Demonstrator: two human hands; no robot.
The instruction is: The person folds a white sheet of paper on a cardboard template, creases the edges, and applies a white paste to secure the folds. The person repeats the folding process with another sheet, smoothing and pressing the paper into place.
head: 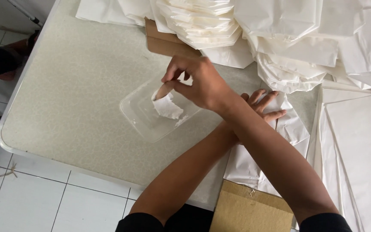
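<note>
Near the worktop's [74, 90] left edge, a clear plastic tray [136, 112] of white paste [168, 107] was dipped into by the right hand [198, 83], its grip narrow on a spatula [164, 90]. The left hand [265, 105] was pressed flat, open, on a folded white paper bag [288, 129]; stacks of bags [280, 38] were piled along the far edge.

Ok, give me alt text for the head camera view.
The right hand holds a small wooden stick in white paste in a clear plastic tray on a speckled table. The left hand, crossed under it, lies flat on white paper bags.
</note>
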